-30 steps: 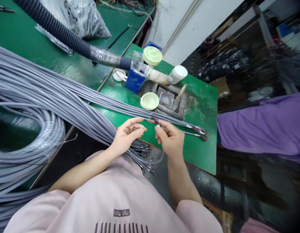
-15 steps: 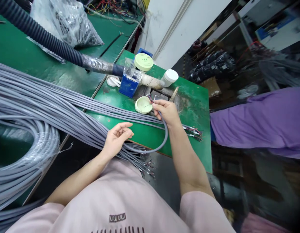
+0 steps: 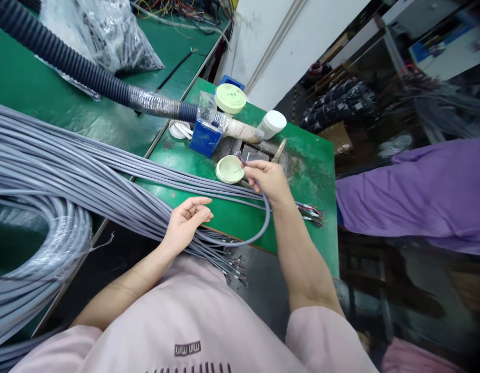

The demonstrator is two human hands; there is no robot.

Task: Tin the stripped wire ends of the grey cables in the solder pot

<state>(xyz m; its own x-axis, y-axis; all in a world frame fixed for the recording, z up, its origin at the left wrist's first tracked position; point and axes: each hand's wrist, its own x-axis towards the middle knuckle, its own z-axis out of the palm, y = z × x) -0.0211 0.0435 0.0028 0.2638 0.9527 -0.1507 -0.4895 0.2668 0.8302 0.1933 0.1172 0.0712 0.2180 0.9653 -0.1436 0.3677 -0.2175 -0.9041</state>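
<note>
My right hand (image 3: 269, 180) pinches one grey cable (image 3: 265, 217) close to its stripped end. Thin coloured wires (image 3: 240, 157) fan out past the fingertips, beside the rim of an open pale-green tub (image 3: 229, 169). From the hand the cable bends down in a loop and runs back left toward the bundle. My left hand (image 3: 189, 218), fingers loosely curled and apart from the thumb, hovers over the bundle of grey cables (image 3: 139, 207) with nothing in it. Behind the right hand is a small metal block (image 3: 257, 156), partly hidden.
A ribbed extraction hose (image 3: 96, 77) ends in a pale nozzle beside a blue box (image 3: 206, 138). Further back are a pale-green lid (image 3: 230, 98) and a white jar (image 3: 271, 124). A coiled cable (image 3: 65, 248) lies left. A person in a purple garment (image 3: 414, 197) is at right.
My right hand and the cable end have shifted very slightly right and down by the tub. The left hand has hardly moved. The view has moved a little.
</note>
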